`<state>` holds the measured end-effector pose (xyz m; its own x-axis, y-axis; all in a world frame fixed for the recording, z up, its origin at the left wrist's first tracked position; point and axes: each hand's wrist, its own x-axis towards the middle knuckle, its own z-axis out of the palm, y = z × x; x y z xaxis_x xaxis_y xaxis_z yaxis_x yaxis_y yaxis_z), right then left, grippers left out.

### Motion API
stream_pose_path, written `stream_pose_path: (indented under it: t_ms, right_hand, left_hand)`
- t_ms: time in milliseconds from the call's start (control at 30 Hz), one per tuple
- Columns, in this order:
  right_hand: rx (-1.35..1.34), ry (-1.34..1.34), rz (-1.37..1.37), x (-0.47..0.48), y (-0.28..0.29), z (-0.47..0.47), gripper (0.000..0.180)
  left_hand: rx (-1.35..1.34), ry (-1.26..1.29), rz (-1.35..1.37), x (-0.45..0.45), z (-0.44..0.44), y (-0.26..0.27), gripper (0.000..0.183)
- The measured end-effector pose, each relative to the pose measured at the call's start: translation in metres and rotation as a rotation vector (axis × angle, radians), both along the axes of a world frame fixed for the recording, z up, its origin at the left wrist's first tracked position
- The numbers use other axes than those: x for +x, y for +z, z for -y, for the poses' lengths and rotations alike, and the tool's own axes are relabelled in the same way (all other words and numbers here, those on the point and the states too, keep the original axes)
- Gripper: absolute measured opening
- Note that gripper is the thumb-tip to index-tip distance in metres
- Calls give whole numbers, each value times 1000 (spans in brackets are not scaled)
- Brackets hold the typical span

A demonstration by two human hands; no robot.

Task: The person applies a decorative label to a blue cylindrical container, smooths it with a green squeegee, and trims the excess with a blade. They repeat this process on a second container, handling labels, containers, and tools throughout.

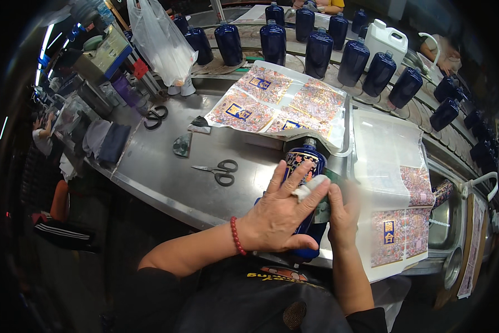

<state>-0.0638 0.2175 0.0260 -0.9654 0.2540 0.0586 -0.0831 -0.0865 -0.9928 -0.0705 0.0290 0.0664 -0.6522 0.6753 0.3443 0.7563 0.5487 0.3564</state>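
A dark blue bottle (296,157) with a floral, gold-edged pattern lies in front of me, neck pointing away. My left hand (274,216) rests over it with spread fingers; a white wrap covers part of one finger. At the bottle's right side is my right hand (343,216), upright and partly blurred. A dark green flexible piece (322,210) shows between the right hand and the bottle; whether that hand grips it cannot be told. Beyond the bottle neck lies a sheet of floral decals (257,100). More decal sheets (389,150) lie to the right, under a translucent white sheet.
Scissors (218,170), black-handled scissors (155,117) and a green scraper piece (182,145) lie on the metal table (162,166). Several blue bottles (273,43) stand on a curved conveyor behind, near a white jug (386,41). A sink (445,233) is at right. Other people work beyond.
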Motion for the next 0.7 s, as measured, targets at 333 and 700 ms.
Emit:
stream_pose_path:
  t_ms: [333, 700]
  right_hand:
    - [81, 27, 15, -2, -4, -4, 24]
    - [-67, 58, 80, -2, -4, -3, 24]
  left_hand:
    - [-114, 55, -72, 48, -2, -20, 105]
    - [-88, 81, -229, 76, 3, -44, 67]
